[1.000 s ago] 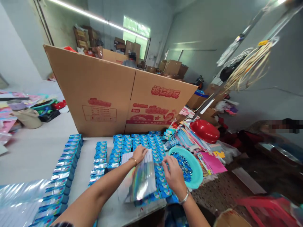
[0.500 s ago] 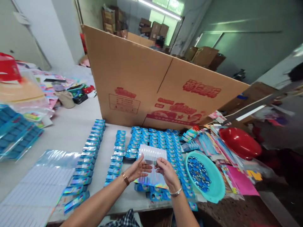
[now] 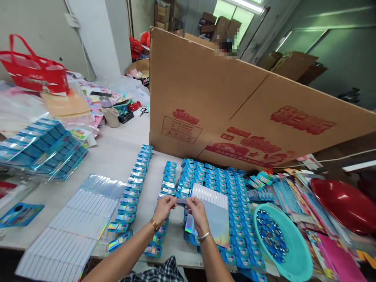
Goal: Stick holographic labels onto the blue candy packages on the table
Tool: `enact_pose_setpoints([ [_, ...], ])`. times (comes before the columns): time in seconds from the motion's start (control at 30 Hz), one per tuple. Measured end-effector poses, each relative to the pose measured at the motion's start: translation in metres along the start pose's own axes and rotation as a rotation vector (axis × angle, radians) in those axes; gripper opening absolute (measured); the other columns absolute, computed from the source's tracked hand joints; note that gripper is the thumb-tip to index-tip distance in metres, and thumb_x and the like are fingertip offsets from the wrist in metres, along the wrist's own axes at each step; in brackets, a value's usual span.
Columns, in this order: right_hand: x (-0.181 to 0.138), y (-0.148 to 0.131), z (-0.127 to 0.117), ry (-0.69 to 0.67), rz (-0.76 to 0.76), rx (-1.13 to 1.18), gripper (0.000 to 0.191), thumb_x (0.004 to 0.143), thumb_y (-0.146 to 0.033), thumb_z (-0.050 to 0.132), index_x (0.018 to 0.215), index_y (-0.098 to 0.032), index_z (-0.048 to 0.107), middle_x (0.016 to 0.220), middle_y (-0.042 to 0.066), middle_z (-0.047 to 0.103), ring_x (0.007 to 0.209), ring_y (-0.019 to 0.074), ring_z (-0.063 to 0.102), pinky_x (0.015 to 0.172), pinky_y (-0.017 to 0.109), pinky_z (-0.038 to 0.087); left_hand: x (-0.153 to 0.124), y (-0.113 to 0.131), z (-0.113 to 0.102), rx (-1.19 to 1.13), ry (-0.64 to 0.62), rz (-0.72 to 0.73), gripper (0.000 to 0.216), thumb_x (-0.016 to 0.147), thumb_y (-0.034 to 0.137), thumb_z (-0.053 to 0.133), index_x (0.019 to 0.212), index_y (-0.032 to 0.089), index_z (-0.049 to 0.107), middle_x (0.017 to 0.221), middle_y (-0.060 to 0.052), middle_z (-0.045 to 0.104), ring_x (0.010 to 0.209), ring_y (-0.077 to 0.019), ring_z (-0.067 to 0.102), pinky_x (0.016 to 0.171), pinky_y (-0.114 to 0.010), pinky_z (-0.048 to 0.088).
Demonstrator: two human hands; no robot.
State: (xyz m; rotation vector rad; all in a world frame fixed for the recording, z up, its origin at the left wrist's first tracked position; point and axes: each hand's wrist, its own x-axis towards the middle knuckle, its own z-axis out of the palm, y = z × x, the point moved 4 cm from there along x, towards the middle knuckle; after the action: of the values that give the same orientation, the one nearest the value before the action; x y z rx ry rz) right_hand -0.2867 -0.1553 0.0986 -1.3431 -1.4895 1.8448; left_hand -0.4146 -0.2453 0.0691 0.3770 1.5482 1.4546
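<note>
My left hand [image 3: 162,210] and my right hand [image 3: 198,214] face each other, each pinching one end of a small narrow strip sticker [image 3: 181,201] stretched between them. Right beside my right hand, partly behind it, lies a shiny holographic sticker sheet [image 3: 214,213] on top of the rows of small blue boxes [image 3: 235,203]. A shorter column of the same boxes [image 3: 169,174] runs just beyond my left hand, and another line of boxes [image 3: 131,194] stands further left. More strip-marked sheets [image 3: 69,219] lie flat at the left.
A turquoise basin [image 3: 301,250] holds blue gems on the right, near a red basin [image 3: 343,203] and paper stacks. A tall cardboard panel [image 3: 205,90] stands behind the boxes. Wrapped blue packs [image 3: 55,152], a bottle [image 3: 110,111] and a red bag [image 3: 38,74] sit left.
My left hand has gone from open, fingers spread, to pinching the strip's other end. Both hands have moved off the sheet toward the left boxes. The view has turned left.
</note>
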Motion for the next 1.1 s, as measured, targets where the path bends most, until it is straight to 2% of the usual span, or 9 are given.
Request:
enact_pose_setpoints([
  [0.17,0.043,0.017,0.039,0.078,-0.198,-0.242,0.04,0.078,-0.06,0.055,0.068,-0.021,0.055,0.058,-0.001,0.054,0.056,0.0146,0.05,0.054,0.026,0.04,0.027,0.005,-0.043,0.217,0.079,0.106,0.042,0.079,0.056,0.055,0.065,0.017,0.06,0.06,0.0,0.061,0.06,-0.0147,0.055,0.061,-0.025,0.041],
  [0.3,0.078,0.023,0.063,0.198,-0.299,-0.386,0.03,0.08,-0.048,0.053,0.067,-0.022,0.055,0.074,0.004,0.06,0.077,0.0206,0.054,0.077,0.033,0.044,0.065,0.016,-0.067,0.715,0.179,0.128,0.036,0.089,0.041,0.044,0.073,0.018,0.067,0.073,-0.004,0.07,0.072,-0.0174,0.062,0.065,-0.025,0.04],
  [0.4,0.101,0.028,0.079,0.309,-0.33,-0.46,0.023,0.082,-0.04,0.051,0.068,-0.022,0.054,0.092,0.01,0.061,0.099,0.0272,0.051,0.091,0.04,0.037,0.099,0.021,-0.075,0.903,0.249,0.096,0.031,0.089,0.035,0.046,0.081,0.019,0.071,0.086,-0.009,0.074,0.087,-0.0225,0.065,0.078,-0.03,0.039],
  [0.5,0.121,0.034,0.092,0.37,-0.337,-0.517,0.019,0.083,-0.034,0.05,0.069,-0.022,0.055,0.108,0.015,0.057,0.113,0.0316,0.044,0.095,0.044,0.033,0.124,0.021,-0.078,0.996,0.295,0.077,0.031,0.089,0.032,0.047,0.083,0.018,0.074,0.093,-0.014,0.074,0.102,-0.03,0.061,0.096,-0.043,0.031],
  [0.63,0.137,0.042,0.1,0.368,-0.344,-0.567,0.019,0.085,-0.031,0.05,0.07,-0.021,0.058,0.113,0.016,0.055,0.114,0.0315,0.044,0.096,0.044,0.032,0.139,0.016,-0.081,1.082,0.307,0.056,0.033,0.091,0.029,0.044,0.084,0.018,0.075,0.094,-0.017,0.074,0.107,-0.0336,0.059,0.104,-0.052,0.019],
  [0.83,0.147,0.05,0.104,0.341,-0.335,-0.684,0.02,0.088,-0.03,0.05,0.073,-0.021,0.06,0.113,0.013,0.057,0.111,0.0295,0.048,0.093,0.042,0.033,0.145,0.012,-0.085,1.122,0.298,0.03,0.036,0.092,0.028,0.042,0.082,0.02,0.075,0.093,-0.014,0.075,0.106,-0.0336,0.06,0.105,-0.055,0.017],
  [1.1,0.151,0.054,0.105,0.348,-0.348,-0.699,0.019,0.089,-0.028,0.05,0.074,-0.021,0.059,0.108,0.01,0.058,0.108,0.0263,0.051,0.092,0.037,0.033,0.148,0.013,-0.084,1.107,0.292,0.018,0.034,0.092,0.03,0.043,0.085,0.019,0.075,0.092,-0.015,0.075,0.106,-0.0326,0.06,0.105,-0.052,0.02],
])
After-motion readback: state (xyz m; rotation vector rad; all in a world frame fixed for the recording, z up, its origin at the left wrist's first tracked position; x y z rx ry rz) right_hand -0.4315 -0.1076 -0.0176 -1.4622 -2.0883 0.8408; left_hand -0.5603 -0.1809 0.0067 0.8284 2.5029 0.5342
